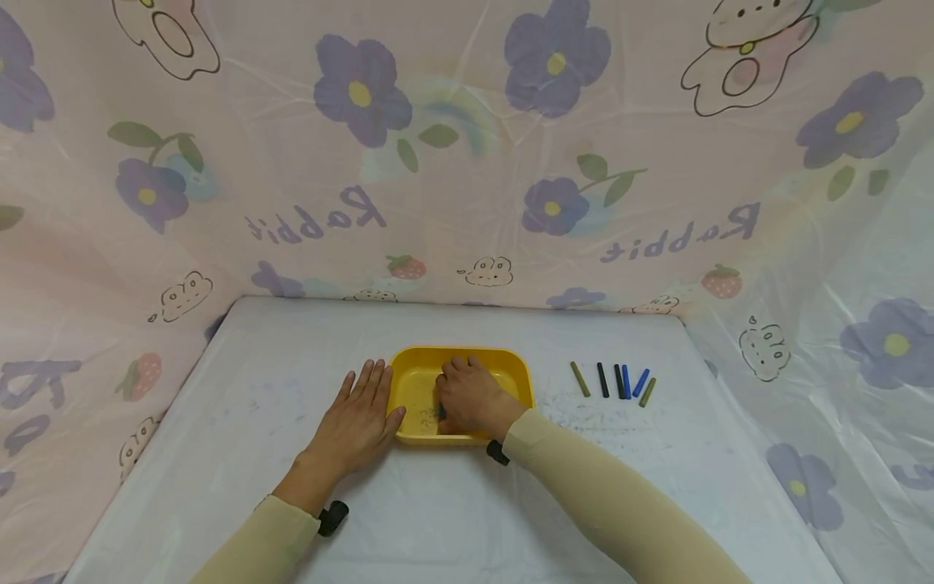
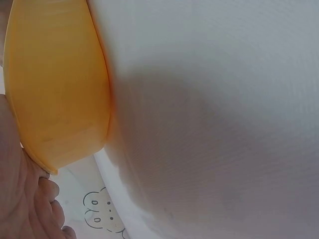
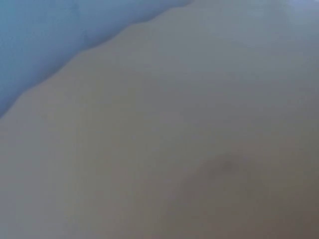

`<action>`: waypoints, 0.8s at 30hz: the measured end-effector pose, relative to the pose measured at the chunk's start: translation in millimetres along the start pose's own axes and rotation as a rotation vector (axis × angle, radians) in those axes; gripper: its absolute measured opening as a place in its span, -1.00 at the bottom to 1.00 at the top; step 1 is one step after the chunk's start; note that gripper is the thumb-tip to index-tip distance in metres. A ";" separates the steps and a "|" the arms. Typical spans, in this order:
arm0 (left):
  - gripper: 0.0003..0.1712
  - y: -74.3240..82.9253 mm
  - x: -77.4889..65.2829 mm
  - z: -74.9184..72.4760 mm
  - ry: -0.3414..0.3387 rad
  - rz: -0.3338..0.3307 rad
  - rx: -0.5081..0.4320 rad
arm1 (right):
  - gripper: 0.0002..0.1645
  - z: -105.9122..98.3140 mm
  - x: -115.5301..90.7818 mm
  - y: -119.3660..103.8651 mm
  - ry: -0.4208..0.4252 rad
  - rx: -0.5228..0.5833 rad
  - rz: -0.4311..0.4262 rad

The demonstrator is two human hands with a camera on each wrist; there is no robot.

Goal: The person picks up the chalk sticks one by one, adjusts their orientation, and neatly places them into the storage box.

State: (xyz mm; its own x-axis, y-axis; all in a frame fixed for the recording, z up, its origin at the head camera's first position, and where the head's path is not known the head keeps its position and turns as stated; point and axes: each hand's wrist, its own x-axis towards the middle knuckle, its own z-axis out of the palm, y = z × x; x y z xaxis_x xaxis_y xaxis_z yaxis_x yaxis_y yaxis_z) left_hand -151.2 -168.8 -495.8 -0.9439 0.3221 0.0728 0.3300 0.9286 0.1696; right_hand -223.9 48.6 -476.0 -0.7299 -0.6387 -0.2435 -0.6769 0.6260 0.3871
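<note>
The worktop (image 1: 292,535) is covered in white, with a printed curtain (image 1: 452,162) rising behind its far edge; faint smudges mark the cover toward its left edge. Next comes the left hand (image 1: 357,422), with a black device (image 1: 333,517) at its wrist. Its fingers are straight and together, pointing toward the far edge, and it rests against the left side of the yellow tray (image 1: 465,440), the thumb on the rim near the tray's near left corner. The left wrist view also shows this hand at the tray's outer wall.

The tray sits between the hands, around the middle of the worktop. Inside it, grey marks lie on the floor, left of the right hand (image 1: 470,393). That hand reaches in over the near right corner, fingers and thumb curled round a dark thing (image 1: 442,412), mostly hidden beneath it. The right wrist view is too blurred to add detail.

To the right of the tray, well apart from the left hand, six pens (image 1: 602,380) lie in a loose row: olive, black, dark, two blue and olive. Grey smudges spread on the cover between them and the near edge.
</note>
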 end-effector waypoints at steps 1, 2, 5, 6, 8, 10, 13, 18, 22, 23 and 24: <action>-0.11 0.1 0.0 -0.1 -0.002 0.000 -0.001 | -0.04 -0.2 -0.3 -0.2 0.001 0.000 0.001; -0.11 0.2 0.0 -0.2 -0.004 -0.002 -0.002 | -0.04 -0.4 -0.6 -0.2 0.002 0.001 0.003; -0.11 0.3 0.0 -0.4 -0.009 -0.006 -0.008 | -0.02 -1.6 -2.2 -0.3 0.002 0.006 0.004; -0.11 0.4 0.0 -0.4 -0.011 -0.006 -0.010 | -0.01 -2.4 -3.1 0.0 0.004 0.013 0.006; -0.11 0.4 0.1 -0.3 -0.012 -0.007 -0.011 | 0.02 -3.9 -5.9 1.4 0.011 0.036 0.011; -0.11 0.6 0.2 -0.2 -0.012 -0.008 -0.011 | 0.03 -7.0 -10.2 4.3 0.021 0.074 0.020; -0.10 1.1 0.4 0.1 -0.017 -0.018 -0.010 | 0.01 -11.5 -18.8 12.4 0.061 0.136 0.030; -0.09 2.4 0.2 -0.4 -0.034 -0.043 -0.008 | -0.17 -15.8 -38.7 36.3 0.186 0.187 0.040; -0.08 3.8 0.3 -1.8 -0.037 -0.046 -0.012 | -0.24 -13.4 -59.1 64.1 0.281 0.157 0.073; -0.08 4.0 0.4 -2.1 -0.035 -0.046 -0.011 | -0.26 -12.5 -64.3 72.5 0.297 0.152 0.086; -0.09 4.2 0.5 -2.6 -0.032 -0.045 -0.012 | -0.28 -11.6 -69.9 81.5 0.306 0.146 0.101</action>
State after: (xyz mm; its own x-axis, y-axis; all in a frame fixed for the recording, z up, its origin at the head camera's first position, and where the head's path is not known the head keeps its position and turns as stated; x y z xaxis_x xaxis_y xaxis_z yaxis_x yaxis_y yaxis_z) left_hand -150.3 -165.2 -492.5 -0.9576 0.2861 0.0336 0.2873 0.9401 0.1835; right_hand -226.9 139.1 -417.1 -0.7464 -0.6612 0.0756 -0.6256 0.7359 0.2590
